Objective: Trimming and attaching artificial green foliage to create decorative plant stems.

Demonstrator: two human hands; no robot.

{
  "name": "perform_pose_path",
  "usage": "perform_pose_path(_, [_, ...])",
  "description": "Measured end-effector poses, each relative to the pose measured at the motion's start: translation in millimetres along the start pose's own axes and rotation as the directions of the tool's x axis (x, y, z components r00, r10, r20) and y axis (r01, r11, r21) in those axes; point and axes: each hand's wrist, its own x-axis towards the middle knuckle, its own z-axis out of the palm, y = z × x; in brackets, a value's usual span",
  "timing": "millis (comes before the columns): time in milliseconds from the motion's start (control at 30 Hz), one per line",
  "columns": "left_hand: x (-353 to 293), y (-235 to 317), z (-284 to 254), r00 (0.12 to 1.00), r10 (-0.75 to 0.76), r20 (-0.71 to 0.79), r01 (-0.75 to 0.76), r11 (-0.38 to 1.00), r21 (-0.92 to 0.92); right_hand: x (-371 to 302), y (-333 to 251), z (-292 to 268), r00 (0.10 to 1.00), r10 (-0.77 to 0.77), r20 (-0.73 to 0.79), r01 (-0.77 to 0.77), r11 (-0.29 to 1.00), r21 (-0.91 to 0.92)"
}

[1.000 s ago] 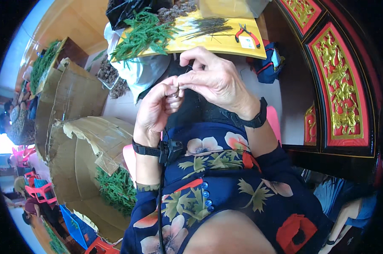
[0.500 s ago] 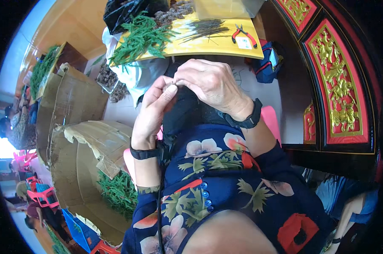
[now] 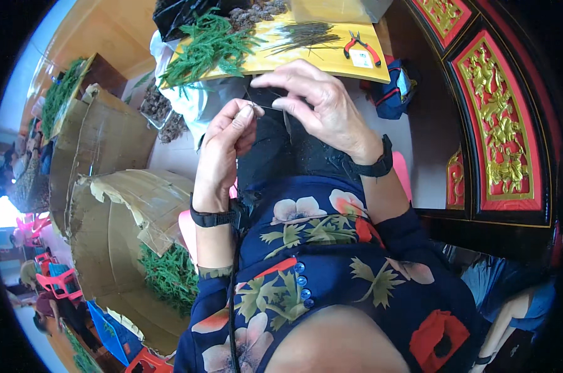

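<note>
My left hand (image 3: 227,129) is raised over my lap with thumb and forefinger pinched together on a thin wire (image 3: 268,108). The wire sticks out to the right, its end near my right thumb. My right hand (image 3: 334,107) hovers just to the right, thumb and fingers apart. Whether anything small is joined to the wire inside the left pinch is hidden. Beyond the hands, a yellow table (image 3: 275,65) carries a bundle of thin dark wires (image 3: 303,37), green sprigs (image 3: 210,50) and red-handled pliers (image 3: 362,48).
Brown pine cones (image 3: 256,15) lie by a black plastic bag (image 3: 179,22) on the table. A torn cardboard box (image 3: 101,255) with green sprigs stands at my left. A blue bag (image 3: 393,93) is beside the table; carved red-gold panels (image 3: 502,124) rise at right. Other people are farther off.
My right hand has moved away from the left fingertips, its fingers spreading. A stretch of wire now shows between the hands. My left hand keeps its pinch.
</note>
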Motion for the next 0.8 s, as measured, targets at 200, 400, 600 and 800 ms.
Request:
perform_pose_path(200, [1, 0, -3, 0.991, -0.081, 0.102, 0.085, 0.996, -0.035, 1, 7, 0, 0.983, -0.11, 0.145, 0.107, 0.994, 0.023])
perform_pose_path(400, [-7, 4, -1, 0.973, -0.111, 0.203, 0.118, 0.993, -0.025, 2, -5, -8, 0.967, -0.145, 0.211, 0.158, 0.986, -0.046])
perform_pose_path(600, [-7, -11, -15, 0.936, -0.087, 0.341, 0.156, 0.971, -0.183, 6, -14, -4, 0.934, -0.27, 0.233, 0.303, 0.945, -0.121])
perform_pose_path(800, [-6, -5, -8, 0.926, 0.023, 0.377, 0.019, 0.994, -0.107, 12, -27, -14, 0.916, -0.314, 0.251, 0.353, 0.926, -0.133])
